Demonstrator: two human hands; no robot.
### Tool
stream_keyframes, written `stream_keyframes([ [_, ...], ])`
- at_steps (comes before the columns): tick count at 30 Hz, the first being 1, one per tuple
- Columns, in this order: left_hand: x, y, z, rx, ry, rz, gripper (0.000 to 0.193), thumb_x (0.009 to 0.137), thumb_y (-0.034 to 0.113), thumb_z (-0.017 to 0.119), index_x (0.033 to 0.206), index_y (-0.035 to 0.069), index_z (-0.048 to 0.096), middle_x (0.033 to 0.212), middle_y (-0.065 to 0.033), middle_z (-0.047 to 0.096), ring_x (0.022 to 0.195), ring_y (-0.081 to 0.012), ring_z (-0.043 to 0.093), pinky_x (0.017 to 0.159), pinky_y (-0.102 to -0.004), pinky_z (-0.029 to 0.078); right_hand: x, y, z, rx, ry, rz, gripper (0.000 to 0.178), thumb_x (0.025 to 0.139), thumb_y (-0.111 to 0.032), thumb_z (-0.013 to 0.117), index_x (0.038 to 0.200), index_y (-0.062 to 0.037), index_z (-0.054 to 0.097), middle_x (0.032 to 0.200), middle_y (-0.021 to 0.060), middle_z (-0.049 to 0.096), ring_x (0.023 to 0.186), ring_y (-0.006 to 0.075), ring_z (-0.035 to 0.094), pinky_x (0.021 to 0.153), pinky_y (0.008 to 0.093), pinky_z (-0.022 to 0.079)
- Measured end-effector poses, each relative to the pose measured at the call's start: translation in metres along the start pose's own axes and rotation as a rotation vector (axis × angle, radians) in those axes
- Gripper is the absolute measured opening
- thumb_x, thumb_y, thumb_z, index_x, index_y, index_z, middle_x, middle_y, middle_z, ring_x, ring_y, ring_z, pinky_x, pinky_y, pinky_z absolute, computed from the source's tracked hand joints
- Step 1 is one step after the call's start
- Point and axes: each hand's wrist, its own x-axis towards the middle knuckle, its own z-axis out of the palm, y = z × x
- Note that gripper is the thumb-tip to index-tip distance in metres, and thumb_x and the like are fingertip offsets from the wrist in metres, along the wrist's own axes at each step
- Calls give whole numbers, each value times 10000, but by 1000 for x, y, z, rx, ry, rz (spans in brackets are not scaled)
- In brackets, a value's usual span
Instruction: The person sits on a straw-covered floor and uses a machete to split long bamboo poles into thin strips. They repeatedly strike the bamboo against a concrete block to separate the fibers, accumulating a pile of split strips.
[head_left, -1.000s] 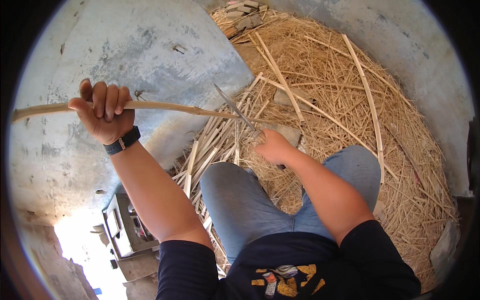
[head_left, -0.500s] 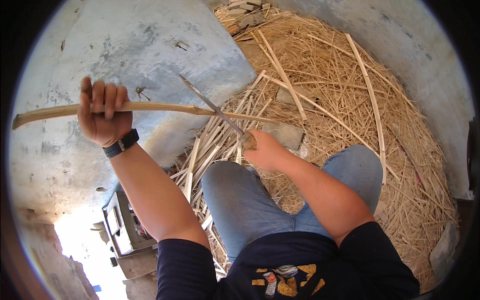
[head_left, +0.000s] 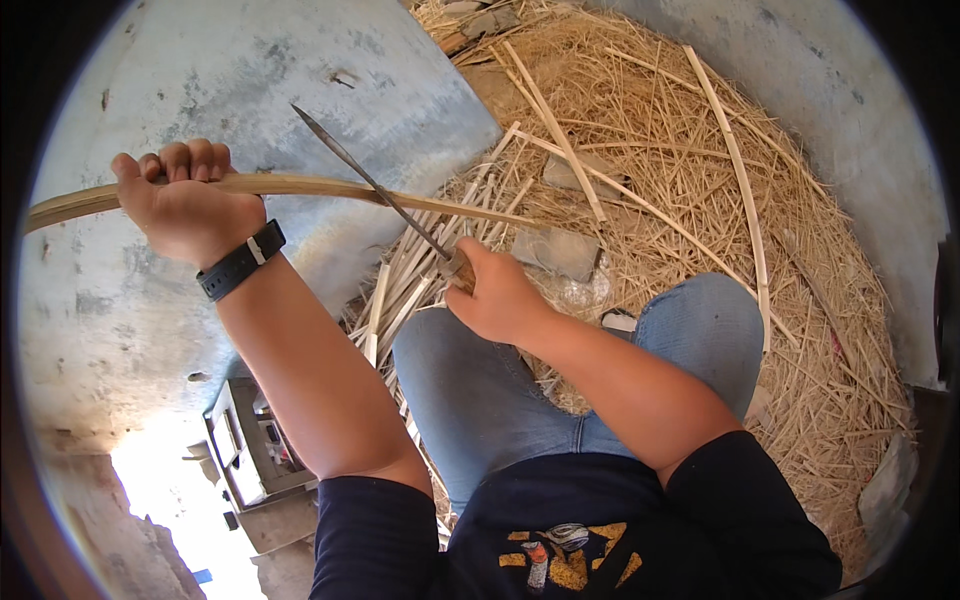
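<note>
My left hand [head_left: 190, 205], raised at the left, is closed around a long split bamboo strip [head_left: 318, 185]. The strip bows slightly as it runs rightward, and its far tip lies over a stone block [head_left: 558, 252]. In front of my knees, my right hand [head_left: 498, 297] grips the wooden handle of a long knife [head_left: 338, 148]. Its narrow dark blade points up and to the left, crossing the bamboo strip right of my left hand. Blade and strip appear to meet there, though whether they touch I cannot tell.
Shavings [head_left: 650, 190] cover the floor ahead and to the right, with long pale strips [head_left: 738, 160] lying on them. A pile of split strips [head_left: 400, 295] lies beside my left knee. A blue-grey wall [head_left: 250, 60] rises at the left. A box-like cabinet [head_left: 245, 440] stands lower left.
Both hands have shifted left and slightly up in the picture, the strip and knife moving with them. My left wrist has turned. The blade now crosses the strip nearer my left hand.
</note>
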Motion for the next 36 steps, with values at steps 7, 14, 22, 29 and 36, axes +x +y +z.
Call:
stream_keyframes([
  [7, 10, -1, -19, -49, 5, -47, 318, 982, 349, 461, 765, 140, 358, 581, -1, 312, 511, -138, 282, 521, -296, 263, -4, -10, 1, 11, 27, -78, 325, 797, -152, 620, 1046, 46, 557, 827, 250, 646, 814, 369, 648, 744, 430, 501],
  [14, 1, 2, 7, -97, -166, -33, 309, 950, 318, 512, 769, 129, 348, 589, -8, 312, 516, -142, 297, 515, -302, 268, -4, -38, -9, 20, 82, -169, 347, 790, -146, 624, 1067, 54, 565, 848, 235, 655, 824, 365, 647, 754, 428, 502],
  [22, 10, -1, -7, -99, -60, -100, 283, 944, 296, 498, 764, 136, 349, 586, 0, 314, 512, -139, 297, 517, -289, 271, -6, -9, 6, -42, 114, -118, 362, 783, -139, 623, 1076, 61, 551, 865, 251, 663, 837, 414, 656, 767, 462, 510],
  [29, 3, 2, -1, -85, -98, -73, 275, 948, 309, 480, 778, 141, 344, 592, 3, 324, 522, -135, 283, 540, -286, 281, 3, -32, -5, 41, 27, -136, 409, 796, -144, 619, 1141, 64, 553, 905, 247, 665, 881, 373, 660, 790, 429, 515],
  [36, 13, -4, -16, -54, -52, -83, 282, 958, 316, 458, 772, 142, 339, 588, 2, 324, 523, -136, 279, 541, -292, 281, 1, -10, 10, -28, 116, -111, 402, 796, -162, 619, 1127, 59, 565, 886, 231, 668, 867, 356, 664, 786, 417, 514],
])
